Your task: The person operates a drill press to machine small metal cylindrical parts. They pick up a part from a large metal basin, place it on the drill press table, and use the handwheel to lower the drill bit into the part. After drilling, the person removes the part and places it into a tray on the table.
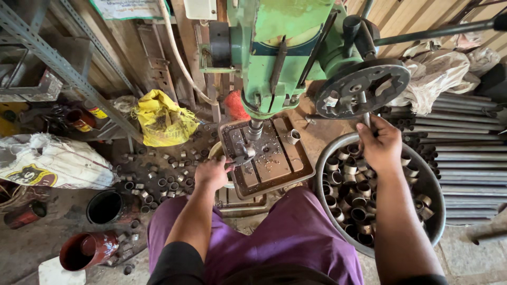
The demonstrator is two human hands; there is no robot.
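Cluttered workshop floor, drill press (280, 58) before you. Your left hand (212, 172) pinches a ring (247, 154) on the table (274, 163) under the spindle; your right hand (381, 145) grips the feed handle (365, 113). Drilling step: keep the ring steady.

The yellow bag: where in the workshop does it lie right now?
In the head view the yellow bag lies on the floor at upper left, left of the green drill press and just behind the scattered short metal rings.

The drill press (280, 58) stands ahead of me, its slotted table (274, 158) between my hands. A basin (430, 184) of short pipe rings sits right of it, long pipes (467, 153) beyond. Loose rings (163, 179) lie left.
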